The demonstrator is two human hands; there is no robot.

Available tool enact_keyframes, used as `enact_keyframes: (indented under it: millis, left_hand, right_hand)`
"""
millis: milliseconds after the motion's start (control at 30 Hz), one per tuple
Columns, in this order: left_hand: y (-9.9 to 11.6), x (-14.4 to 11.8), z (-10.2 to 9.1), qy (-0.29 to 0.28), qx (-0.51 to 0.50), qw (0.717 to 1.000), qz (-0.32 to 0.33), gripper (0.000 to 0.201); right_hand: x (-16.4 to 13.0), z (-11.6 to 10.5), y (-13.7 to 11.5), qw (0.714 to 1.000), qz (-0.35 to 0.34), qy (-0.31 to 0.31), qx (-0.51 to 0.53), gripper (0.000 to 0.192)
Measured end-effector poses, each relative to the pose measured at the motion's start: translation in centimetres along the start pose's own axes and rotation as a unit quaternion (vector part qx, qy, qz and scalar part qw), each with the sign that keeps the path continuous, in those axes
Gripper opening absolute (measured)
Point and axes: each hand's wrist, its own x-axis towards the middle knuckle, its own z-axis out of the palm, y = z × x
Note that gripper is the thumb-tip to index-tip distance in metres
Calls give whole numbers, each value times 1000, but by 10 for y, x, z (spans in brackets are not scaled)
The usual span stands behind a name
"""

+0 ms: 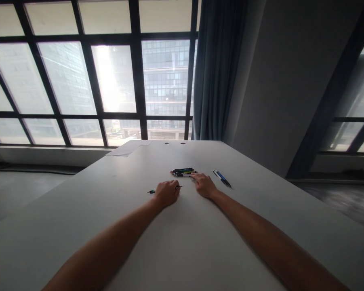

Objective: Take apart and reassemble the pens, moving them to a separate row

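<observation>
Two bare forearms come in from the near side, the left forearm point(109, 242) slanting up from the lower left and the right forearm point(266, 238) from the lower right. A dark-framed window point(166, 76) fills much of the view past the far edge of the white table point(182, 246), and a blue curtain point(218, 72) hangs behind the right part of that edge. Pale paper point(124, 150) lies flat at the far left corner. Both hands are over the middle of the table, well in from its left and right edges. The left hand point(168, 192) is curled closed around a slim pen point(151, 191), whose ends show on either side of the fist. The right hand point(204, 186) reaches its fingers to the right end of a pile of pens point(182, 172), which lies beyond both hands, toward the far edge; at this size I cannot tell whether those fingers pinch a pen or only touch one. A pair of pens point(221, 179), one of them blue, lies slantwise apart from the pile, on the side toward the right edge. Two small dark discs point(182, 143) sit close to the far edge.
</observation>
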Motion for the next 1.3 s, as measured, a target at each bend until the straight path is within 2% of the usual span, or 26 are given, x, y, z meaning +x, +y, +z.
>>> enact_keyframes:
  millis: [167, 500, 867, 967, 1133, 1300]
  left_hand:
    - [-1, 0, 1, 3, 1, 1000, 10, 21]
    - [-1, 0, 1, -3, -13, 1000, 13, 25]
    - [0, 0, 1, -1, -1, 1000, 15, 22]
    - [1, 0, 0, 0, -3, 1000, 17, 22]
    - [0, 1, 3, 9, 6, 1000, 20, 19]
    - [-2, 1, 5, 6, -4, 1000, 18, 20]
  right_hand:
    - [0, 2, 2, 1000, 23, -6, -3, 46]
    - [-9, -7, -8, 996, 85, 24, -27, 31]
    - [-19, -16, -18, 990, 125, 20, -66, 33]
    - [-18, -15, -17, 992, 111, 19, -64, 38]
    - [-14, -12, -16, 999, 29, 0, -46, 44]
    - [-13, -12, -14, 999, 21, -17, -31, 35]
